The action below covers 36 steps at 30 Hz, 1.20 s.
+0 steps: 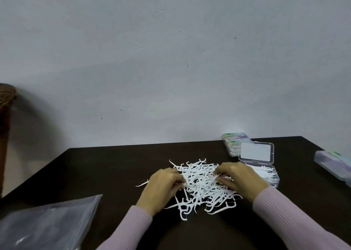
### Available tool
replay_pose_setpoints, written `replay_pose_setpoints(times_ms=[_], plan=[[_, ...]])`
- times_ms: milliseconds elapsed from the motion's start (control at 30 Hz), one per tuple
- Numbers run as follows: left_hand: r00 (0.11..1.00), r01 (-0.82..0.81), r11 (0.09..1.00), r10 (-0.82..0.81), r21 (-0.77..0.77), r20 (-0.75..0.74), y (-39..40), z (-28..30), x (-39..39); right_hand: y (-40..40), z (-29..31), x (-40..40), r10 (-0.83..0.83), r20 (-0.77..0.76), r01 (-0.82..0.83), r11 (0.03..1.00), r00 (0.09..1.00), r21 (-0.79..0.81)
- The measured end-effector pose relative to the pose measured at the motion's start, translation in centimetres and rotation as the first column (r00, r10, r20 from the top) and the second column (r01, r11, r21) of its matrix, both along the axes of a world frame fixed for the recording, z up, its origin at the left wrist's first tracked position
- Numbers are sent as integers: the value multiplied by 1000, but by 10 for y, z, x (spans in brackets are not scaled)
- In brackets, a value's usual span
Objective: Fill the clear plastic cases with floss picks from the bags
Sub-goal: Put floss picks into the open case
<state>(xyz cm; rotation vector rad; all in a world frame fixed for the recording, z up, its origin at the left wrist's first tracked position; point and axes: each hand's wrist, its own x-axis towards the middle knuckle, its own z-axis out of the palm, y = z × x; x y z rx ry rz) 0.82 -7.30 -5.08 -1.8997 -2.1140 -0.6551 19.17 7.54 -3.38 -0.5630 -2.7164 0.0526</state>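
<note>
Dark table point(114, 166) spans lower frame. Bag point(47, 225) lower left, set aside. Floss picks point(201, 187) heaped lower centre for easy gathering. Open case point(266, 173) centre-right, w/ some picks, near for loading. Left hand point(163, 187), right hand point(239, 177): fingers curled, pinching picks.

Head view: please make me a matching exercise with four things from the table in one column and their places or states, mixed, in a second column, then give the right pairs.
Things:
1. loose floss picks
2. open clear case
3. plastic bag
4. closed cases

Places or states:
A. lying at the near left corner of the table
B. piled between the two hands
C. stacked at the far edge, by the wall
D. lid up, partly filled with picks

Pairs: 1-B, 2-D, 3-A, 4-C
</note>
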Motion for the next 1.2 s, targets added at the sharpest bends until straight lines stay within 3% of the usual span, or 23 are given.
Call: replay_pose_setpoints(times_ms=[300, 667, 833, 967, 1200], plan=[[998, -53, 993, 50, 108, 32, 4, 11, -2, 7, 1, 1, -30, -181, -4, 982, 983, -186], [902, -1, 977, -90, 211, 421, 32, 35, 15, 23, 9, 21, -195, -442, -47, 876, 875, -481], [831, 25, 954, -187, 300, 524, 63, 38, 42, 46, 11, 48, -308, -438, 48, 858, 844, -512], [812, 73, 959, -216, 273, 543, 91, 37, 65, 66, 6, 66, -396, -407, 126, 826, 823, -549], [823, 131, 960, -246, 249, 512, 119, 24, 88, 75, 0, 70, -352, -359, 93, 814, 865, -573]])
